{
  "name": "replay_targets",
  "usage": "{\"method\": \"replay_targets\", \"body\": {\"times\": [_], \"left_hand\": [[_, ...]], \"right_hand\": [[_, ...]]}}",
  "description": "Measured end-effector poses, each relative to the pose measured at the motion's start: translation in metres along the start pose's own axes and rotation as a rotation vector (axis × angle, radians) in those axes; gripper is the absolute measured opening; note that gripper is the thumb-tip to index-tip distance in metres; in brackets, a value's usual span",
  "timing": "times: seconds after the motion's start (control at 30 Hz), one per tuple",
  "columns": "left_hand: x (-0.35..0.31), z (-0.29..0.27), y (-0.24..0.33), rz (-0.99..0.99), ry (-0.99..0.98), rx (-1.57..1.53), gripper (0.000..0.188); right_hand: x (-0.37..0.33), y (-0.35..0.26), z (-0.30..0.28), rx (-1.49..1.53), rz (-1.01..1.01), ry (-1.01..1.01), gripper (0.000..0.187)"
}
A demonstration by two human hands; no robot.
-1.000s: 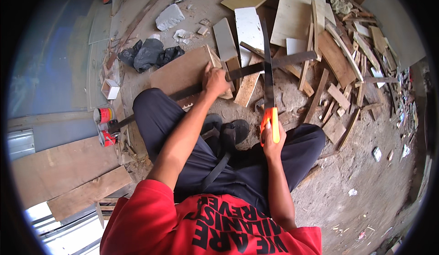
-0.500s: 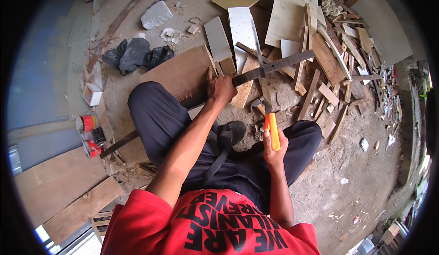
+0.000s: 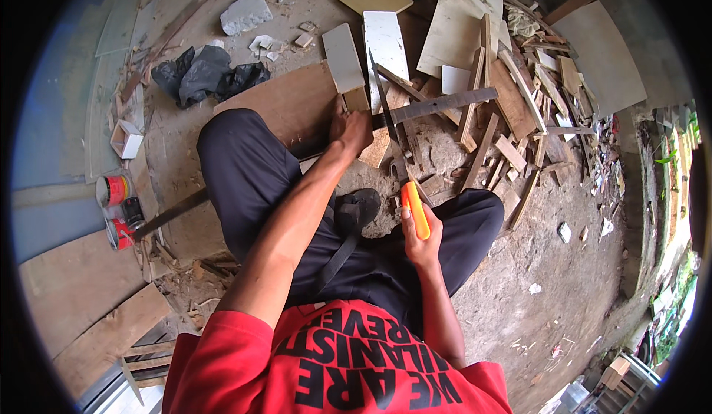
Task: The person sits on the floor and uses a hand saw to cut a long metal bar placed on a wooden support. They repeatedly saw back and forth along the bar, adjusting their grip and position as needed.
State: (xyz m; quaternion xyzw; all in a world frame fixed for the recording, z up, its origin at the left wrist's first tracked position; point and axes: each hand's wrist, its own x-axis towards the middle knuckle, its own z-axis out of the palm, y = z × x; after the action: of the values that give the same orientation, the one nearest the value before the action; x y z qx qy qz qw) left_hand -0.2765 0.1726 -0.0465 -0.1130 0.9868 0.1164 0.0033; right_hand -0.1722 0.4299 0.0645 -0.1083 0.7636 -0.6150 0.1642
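Observation:
My right hand (image 3: pixel 426 242) is closed around the orange handle (image 3: pixel 415 210) of a handsaw, whose long dark blade (image 3: pixel 382 91) points away from me. The blade crosses a dark, narrow wooden strip (image 3: pixel 452 104) just right of my left hand; whether its teeth touch the wood I cannot tell. My left hand (image 3: pixel 351 129) is wrapped round the strip, its fingers partly hidden. The strip slants over my bent left leg (image 3: pixel 248 169), and its other end comes out at the lower left. Beneath my left hand's side lies a brown board (image 3: pixel 293 102).
Wood offcuts (image 3: pixel 512 154) are heaped at the right. White boards (image 3: pixel 386 43) and a large pale panel (image 3: pixel 461 24) lie ahead. A black plastic bag (image 3: pixel 204 76), a white chunk (image 3: pixel 246 13) and red cans (image 3: pixel 115 191) are at the left. A sandal (image 3: pixel 360 208) lies between my legs.
The saw has moved left along the strip, closer to my left hand, and its blade now tilts to the left. My left hand's forefinger, stretched out before, is now curled in.

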Motion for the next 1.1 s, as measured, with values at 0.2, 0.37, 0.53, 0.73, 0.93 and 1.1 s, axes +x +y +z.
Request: {"method": "replay_targets", "body": {"times": [0.2, 0.37, 0.53, 0.73, 0.93, 1.1], "left_hand": [[-0.002, -0.003, 0.003, 0.024, -0.078, 0.034, 0.012], [-0.002, -0.021, 0.010, 0.038, -0.170, 0.105, 0.015], [-0.005, -0.041, 0.018, 0.133, -0.208, 0.291, 0.027], [-0.002, -0.032, 0.013, 0.051, -0.197, 0.216, 0.020], [-0.005, -0.038, 0.020, 0.055, -0.176, 0.109, 0.016], [0.005, 0.013, -0.016, 0.118, -0.086, 0.157, 0.016]], "right_hand": [[-0.006, 0.012, 0.002, 0.059, 0.016, 0.012, 0.029], [-0.006, 0.011, 0.012, 0.072, -0.015, 0.055, 0.030], [-0.007, -0.005, 0.025, -0.016, -0.058, 0.068, 0.033], [-0.008, -0.023, 0.029, -0.096, -0.074, 0.039, 0.030], [-0.047, -0.008, 0.011, -0.137, -0.040, 0.058, 0.022], [-0.026, -0.033, 0.015, -0.160, -0.030, -0.006, 0.023]]}}
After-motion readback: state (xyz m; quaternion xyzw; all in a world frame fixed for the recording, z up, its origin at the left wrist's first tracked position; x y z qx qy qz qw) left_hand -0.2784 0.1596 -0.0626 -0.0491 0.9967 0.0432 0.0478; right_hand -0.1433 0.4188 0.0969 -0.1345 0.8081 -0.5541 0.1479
